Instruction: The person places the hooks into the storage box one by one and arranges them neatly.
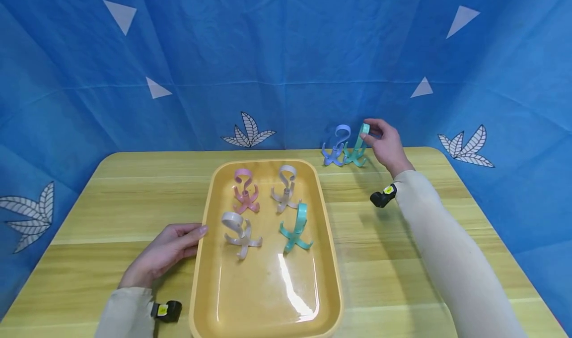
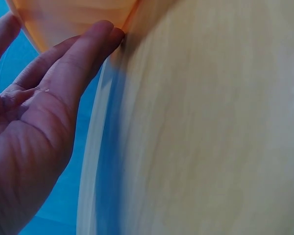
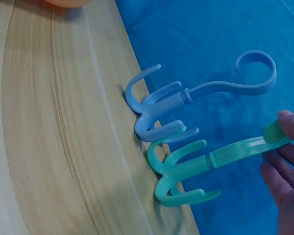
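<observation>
My right hand (image 1: 388, 147) pinches the curved top of a green four-pronged hanging hook (image 1: 356, 154) at the table's back edge. In the right wrist view its prongs rest on the wood beside a blue hook (image 3: 161, 107) of the same kind, very close to it. Left of these, a yellow tray (image 1: 334, 278) holds a pink hook (image 1: 246, 199), two whitish hooks (image 1: 243, 238) and another green hook (image 1: 295, 236), all standing on their prongs. My left hand (image 1: 167, 251) holds the tray's left rim, thumb on top and fingers against the outer side.
The wooden table (image 1: 134, 189) has rounded back corners. A blue cloth (image 1: 286, 40) with white triangles and leaf prints hangs behind and beside it. A small black camera (image 1: 383, 196) sits at my right wrist, another black camera (image 1: 167, 311) at my left.
</observation>
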`<state>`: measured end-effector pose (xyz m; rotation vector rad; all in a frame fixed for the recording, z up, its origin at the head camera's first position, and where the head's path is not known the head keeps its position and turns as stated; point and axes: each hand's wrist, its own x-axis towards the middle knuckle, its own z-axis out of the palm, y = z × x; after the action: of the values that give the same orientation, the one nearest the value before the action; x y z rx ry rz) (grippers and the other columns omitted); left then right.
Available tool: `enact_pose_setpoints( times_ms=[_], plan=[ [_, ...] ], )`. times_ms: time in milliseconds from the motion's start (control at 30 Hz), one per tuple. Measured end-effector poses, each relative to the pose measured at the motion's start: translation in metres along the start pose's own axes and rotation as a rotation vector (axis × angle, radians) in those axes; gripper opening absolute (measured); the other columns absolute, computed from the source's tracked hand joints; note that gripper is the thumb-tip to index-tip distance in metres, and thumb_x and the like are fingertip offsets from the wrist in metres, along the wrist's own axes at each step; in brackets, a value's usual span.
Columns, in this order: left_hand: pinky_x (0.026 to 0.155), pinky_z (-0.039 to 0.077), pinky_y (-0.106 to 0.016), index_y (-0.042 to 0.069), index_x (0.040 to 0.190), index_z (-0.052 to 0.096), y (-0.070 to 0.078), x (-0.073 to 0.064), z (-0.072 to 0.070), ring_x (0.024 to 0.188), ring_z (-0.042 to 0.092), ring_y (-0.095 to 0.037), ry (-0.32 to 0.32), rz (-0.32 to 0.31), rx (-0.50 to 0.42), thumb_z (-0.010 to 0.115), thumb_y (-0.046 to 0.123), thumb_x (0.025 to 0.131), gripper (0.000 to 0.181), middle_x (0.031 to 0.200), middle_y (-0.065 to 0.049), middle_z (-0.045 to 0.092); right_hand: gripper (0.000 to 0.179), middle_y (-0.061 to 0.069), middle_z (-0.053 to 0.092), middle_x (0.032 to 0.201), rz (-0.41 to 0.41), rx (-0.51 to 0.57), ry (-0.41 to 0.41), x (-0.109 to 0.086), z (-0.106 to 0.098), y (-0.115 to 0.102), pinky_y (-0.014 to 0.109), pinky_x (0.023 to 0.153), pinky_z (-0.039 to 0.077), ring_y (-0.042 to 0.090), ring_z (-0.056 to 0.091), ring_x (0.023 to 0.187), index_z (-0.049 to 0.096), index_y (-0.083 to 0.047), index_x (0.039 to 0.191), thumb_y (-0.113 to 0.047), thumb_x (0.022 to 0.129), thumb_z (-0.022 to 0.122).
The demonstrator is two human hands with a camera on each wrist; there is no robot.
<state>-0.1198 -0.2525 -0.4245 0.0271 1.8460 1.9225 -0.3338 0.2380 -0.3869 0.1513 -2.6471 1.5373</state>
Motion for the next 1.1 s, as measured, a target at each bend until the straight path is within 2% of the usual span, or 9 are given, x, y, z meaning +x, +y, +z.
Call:
enact_pose_setpoints(
  times_ms=[267,500,800,1100],
  plan=[
    [0.094,0.052,-0.039,-0.023,0.136,0.037,-0.003,0.005,0.002,0.108,0.063,-0.023,0.003,-0.007,-0.002,0.055,0.020,0.103,0.057,0.128,-0.024,0.055,0.045,0.012,0.051,0.136,-0.011,0.032,0.064,-0.005,-0.009,-0.002,0.042,0.099,0.047,0.027,0.048,0.125,0.052,-0.003,0.138,-0.018,0.098,0.064],
    [0.093,0.053,-0.039,-0.024,0.137,0.033,-0.004,0.003,0.002,0.106,0.064,-0.023,0.011,-0.007,-0.016,0.055,0.019,0.103,0.059,0.124,-0.023,0.058,0.047,0.010,0.054,0.130,-0.038,0.057,0.087,-0.011,-0.010,-0.004,0.036,0.095,0.048,0.023,0.051,0.119,0.054,-0.002,0.136,-0.022,0.096,0.068],
    [0.092,0.053,-0.040,-0.025,0.137,0.032,-0.004,0.000,0.002,0.105,0.065,-0.023,0.008,-0.007,-0.023,0.054,0.019,0.104,0.059,0.124,-0.022,0.059,0.047,0.010,0.054,0.127,-0.073,0.087,0.116,-0.019,-0.010,-0.010,0.032,0.098,0.049,0.021,0.052,0.116,0.054,0.000,0.134,-0.022,0.094,0.069],
    [0.093,0.053,-0.042,-0.022,0.138,0.034,-0.002,0.001,0.002,0.107,0.064,-0.028,0.011,-0.023,-0.022,0.056,0.021,0.103,0.060,0.130,-0.028,0.053,0.048,0.008,0.052,0.129,-0.122,0.048,0.127,-0.038,-0.019,-0.017,0.031,0.097,0.050,0.019,0.052,0.115,0.053,-0.003,0.135,-0.023,0.095,0.069]
  ],
)
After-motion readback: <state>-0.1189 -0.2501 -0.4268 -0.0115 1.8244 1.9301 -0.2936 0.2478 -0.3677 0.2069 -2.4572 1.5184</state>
